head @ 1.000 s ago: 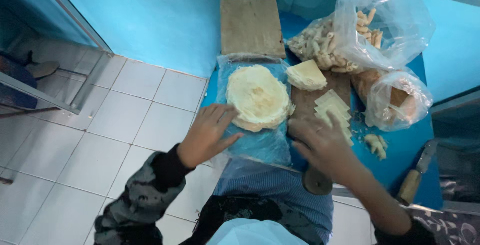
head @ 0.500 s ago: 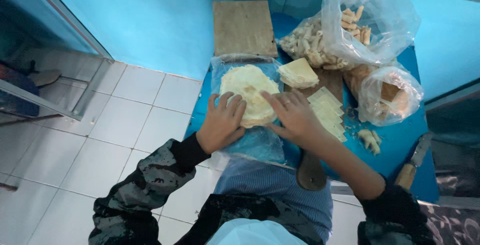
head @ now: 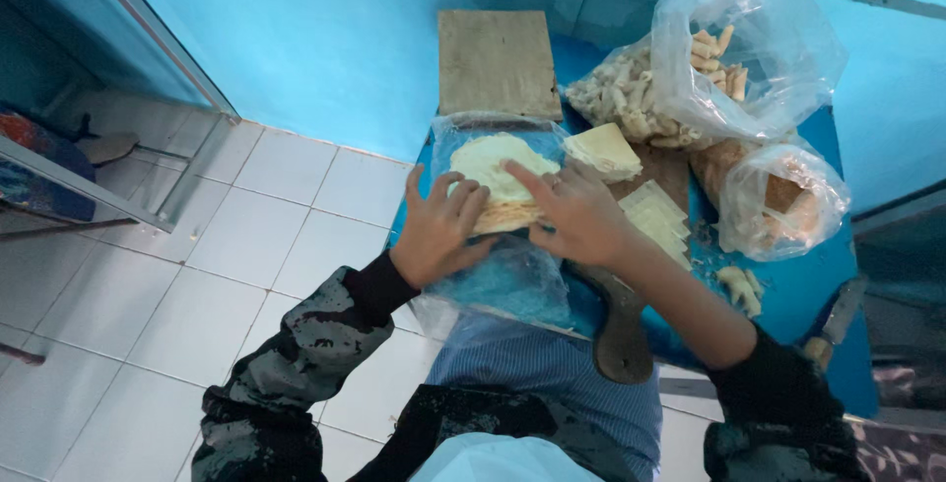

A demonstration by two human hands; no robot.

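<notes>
Head view, looking down on a blue bench (head: pixel 788 290) against a blue wall. Left hand (head: pixel 440 229), fingers spread, pressed flat on the near-left edge of a round pale dough sheet (head: pixel 501 178); right hand (head: pixel 579 214), fingers likewise apart, laid on its near-right edge, both hands curling that near edge up and over. Dough sheet lying on a clear plastic sheet (head: pixel 512 280) at the left end of the bench, directly before the body. Roll apparently just begun: near rim lifted and turned, most of the round still flat, far half untouched. Beside it, a stack of square wrappers (head: pixel 604 150) and cut pale strips (head: pixel 655 218) on a dark wooden paddle board (head: pixel 623 334); a bare wooden board (head: pixel 498 63) beyond; two clear bags, the large bag (head: pixel 729 58) holding finished rolled sticks, the small bag (head: pixel 778 201) holding brownish pieces; a few loose rolled pieces (head: pixel 737 285); a knife (head: pixel 833 324) at the right edge. Against the earlier frames: hands formerly at the sheet's outer sides, the right near the strips; now drawn together onto the near edge, edge newly folded.
</notes>
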